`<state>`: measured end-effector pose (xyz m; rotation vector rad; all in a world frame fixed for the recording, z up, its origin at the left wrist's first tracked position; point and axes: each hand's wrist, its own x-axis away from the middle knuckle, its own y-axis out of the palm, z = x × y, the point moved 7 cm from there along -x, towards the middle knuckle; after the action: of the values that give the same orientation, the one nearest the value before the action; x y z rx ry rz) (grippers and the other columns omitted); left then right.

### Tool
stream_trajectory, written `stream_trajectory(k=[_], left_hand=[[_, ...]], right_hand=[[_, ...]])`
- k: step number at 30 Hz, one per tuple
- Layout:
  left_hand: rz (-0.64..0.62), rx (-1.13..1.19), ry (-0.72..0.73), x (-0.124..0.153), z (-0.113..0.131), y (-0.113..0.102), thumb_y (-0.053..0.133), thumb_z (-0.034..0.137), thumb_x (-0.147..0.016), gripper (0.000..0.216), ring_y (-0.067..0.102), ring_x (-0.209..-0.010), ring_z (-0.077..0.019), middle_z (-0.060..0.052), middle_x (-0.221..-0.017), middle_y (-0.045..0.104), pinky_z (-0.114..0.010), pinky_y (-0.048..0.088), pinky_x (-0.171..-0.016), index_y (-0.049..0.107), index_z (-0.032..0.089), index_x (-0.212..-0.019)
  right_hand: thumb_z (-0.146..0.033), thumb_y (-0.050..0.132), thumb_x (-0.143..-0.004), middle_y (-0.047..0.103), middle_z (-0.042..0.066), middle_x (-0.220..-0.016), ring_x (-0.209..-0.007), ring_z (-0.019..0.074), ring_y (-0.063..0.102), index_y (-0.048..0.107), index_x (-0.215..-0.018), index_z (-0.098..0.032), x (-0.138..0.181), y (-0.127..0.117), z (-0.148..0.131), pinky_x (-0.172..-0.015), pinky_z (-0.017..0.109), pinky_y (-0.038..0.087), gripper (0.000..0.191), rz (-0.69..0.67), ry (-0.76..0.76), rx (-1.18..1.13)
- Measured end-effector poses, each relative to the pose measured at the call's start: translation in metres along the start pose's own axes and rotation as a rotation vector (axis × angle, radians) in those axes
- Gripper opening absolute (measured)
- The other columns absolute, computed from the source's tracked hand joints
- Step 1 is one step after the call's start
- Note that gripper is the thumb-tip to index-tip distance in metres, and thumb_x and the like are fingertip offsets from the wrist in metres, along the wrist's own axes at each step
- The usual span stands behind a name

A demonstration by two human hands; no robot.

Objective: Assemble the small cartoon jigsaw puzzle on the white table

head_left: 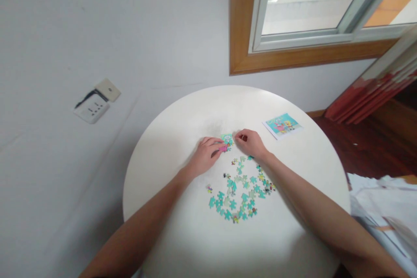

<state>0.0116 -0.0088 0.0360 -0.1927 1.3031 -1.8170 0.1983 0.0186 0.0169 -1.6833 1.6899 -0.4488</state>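
Note:
On the round white table, a small, partly joined jigsaw puzzle [227,139] in green and pink lies between my hands. My left hand [206,154] grips its left side, fingertips on the upper part and thumb by the pink part. Just right of the puzzle, my right hand [250,142] is closed in a pinch; whatever is between the fingertips is hidden. Many loose jigsaw pieces [233,204], mostly green with some yellow and dark ones, are spread below both hands. A few of them lie close to my right forearm.
A picture card [282,125] with cartoon figures on blue lies at the table's right. The table [156,139] stands against a white wall with a socket [92,107]. A wood-framed window [309,45] is above, a red curtain [358,95] at right, and white papers [384,208] lie beside the table.

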Motion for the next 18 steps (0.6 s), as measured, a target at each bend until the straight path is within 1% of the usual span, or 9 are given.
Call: stream_trajectory(k=[6, 9, 18], left_hand=[[0.039, -0.033, -0.036, 0.002, -0.008, -0.002, 0.068, 0.031, -0.090, 0.022, 0.056, -0.105, -0.0217, -0.004, -0.111, 0.065, -0.041, 0.044, -0.097, 0.074, 0.033, -0.111], [0.048, -0.036, -0.051, 0.002, -0.012, -0.001, 0.069, 0.033, -0.089, 0.020, 0.055, -0.103, -0.0220, -0.005, -0.107, 0.064, -0.041, 0.044, -0.095, 0.076, 0.033, -0.108], [0.073, -0.034, -0.068, 0.000, -0.015, -0.002, 0.066, 0.034, -0.091, 0.020, 0.057, -0.101, -0.0211, -0.005, -0.106, 0.065, -0.041, 0.045, -0.095, 0.075, 0.032, -0.108]], right_hand=[[-0.026, 0.063, -0.082, 0.069, 0.001, -0.072, -0.065, 0.0129, 0.055, 0.073, -0.078, -0.019, 0.001, 0.001, -0.007, -0.063, 0.024, 0.036, 0.013, -0.110, -0.081, 0.043], [-0.025, 0.066, -0.080, 0.069, 0.000, -0.073, -0.065, 0.0124, 0.056, 0.073, -0.078, -0.019, 0.002, 0.001, -0.009, -0.062, 0.023, 0.036, 0.009, -0.136, -0.105, 0.044], [-0.028, 0.065, -0.081, 0.071, 0.000, -0.076, -0.068, 0.0142, 0.058, 0.074, -0.081, -0.023, 0.006, 0.005, -0.014, -0.063, 0.024, 0.036, 0.010, -0.101, -0.069, 0.129]])
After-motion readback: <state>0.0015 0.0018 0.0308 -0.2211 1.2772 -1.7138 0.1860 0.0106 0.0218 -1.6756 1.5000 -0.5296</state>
